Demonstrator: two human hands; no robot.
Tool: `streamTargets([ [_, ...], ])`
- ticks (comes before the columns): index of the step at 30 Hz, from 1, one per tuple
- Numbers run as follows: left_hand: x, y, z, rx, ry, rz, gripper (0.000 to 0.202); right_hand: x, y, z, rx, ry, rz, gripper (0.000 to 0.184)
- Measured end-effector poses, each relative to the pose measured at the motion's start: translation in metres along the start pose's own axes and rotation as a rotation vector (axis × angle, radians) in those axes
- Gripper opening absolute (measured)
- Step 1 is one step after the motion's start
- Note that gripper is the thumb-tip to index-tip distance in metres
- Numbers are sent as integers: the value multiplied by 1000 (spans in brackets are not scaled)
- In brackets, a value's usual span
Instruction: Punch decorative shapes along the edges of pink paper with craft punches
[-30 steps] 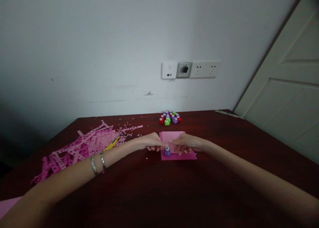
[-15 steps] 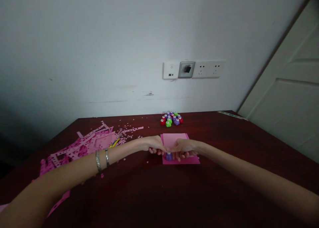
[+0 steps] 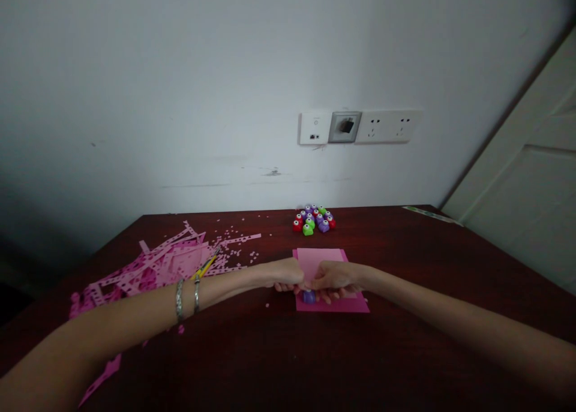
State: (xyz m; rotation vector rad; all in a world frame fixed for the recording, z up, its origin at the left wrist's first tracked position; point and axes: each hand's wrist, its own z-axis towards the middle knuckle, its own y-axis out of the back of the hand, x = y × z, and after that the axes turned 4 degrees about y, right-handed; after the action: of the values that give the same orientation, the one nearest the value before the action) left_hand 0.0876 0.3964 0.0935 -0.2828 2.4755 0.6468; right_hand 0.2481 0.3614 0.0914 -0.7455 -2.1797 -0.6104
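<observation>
My left hand (image 3: 284,276) and my right hand (image 3: 333,278) meet over a pink paper sheet (image 3: 330,262) lying on the dark red table (image 3: 315,358). Both hands are closed, fingers curled, pressing together on a small purple paper punch (image 3: 308,296) that sits at the sheet's near left edge. Only the punch's lower part shows under my fingers. Two bracelets ring my left wrist.
A cluster of several small red, green and purple punches (image 3: 314,219) sits at the table's far edge near the wall. Punched pink paper strips and scraps (image 3: 148,267) with a yellow pencil (image 3: 204,266) lie at the left. Wall sockets (image 3: 360,127) are above; a door (image 3: 531,190) stands at right.
My hands have closed in tighter over the purple punch, which is now mostly covered. The view has shifted slightly, so everything sits lower and to the right.
</observation>
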Motion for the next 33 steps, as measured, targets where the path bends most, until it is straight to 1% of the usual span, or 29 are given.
streamTargets([
  [4, 2, -1, 2, -10, -41, -6, 21, -1, -7, -2, -67, 50, -66, 46],
  [9, 3, 0, 0, -10, 0, 2, 22, -1, -14, -6, -149, 169, -183, 53],
  [12, 3, 2, -5, 36, -20, -51, 23, 2, -17, -9, -215, 192, -204, 49],
  [14, 4, 3, -8, 62, -65, -94, 23, 4, -18, -11, -265, 204, -208, 43],
  [20, 14, -1, -10, -10, -156, -147, 21, -3, -19, -18, -352, 252, -236, 33],
  [25, 22, -9, -16, -132, -240, -79, 23, -14, -29, -22, -467, 241, -388, 44],
  [28, 24, -7, -20, -208, -364, 6, 31, -18, -36, -21, -545, 218, -502, 47],
  [30, 26, -2, -19, -329, -494, 107, 31, -18, -41, -21, -617, 223, -588, 47],
  [33, 31, 8, -14, -544, -709, 327, 17, -15, -48, -21, -718, 218, -704, 46],
])
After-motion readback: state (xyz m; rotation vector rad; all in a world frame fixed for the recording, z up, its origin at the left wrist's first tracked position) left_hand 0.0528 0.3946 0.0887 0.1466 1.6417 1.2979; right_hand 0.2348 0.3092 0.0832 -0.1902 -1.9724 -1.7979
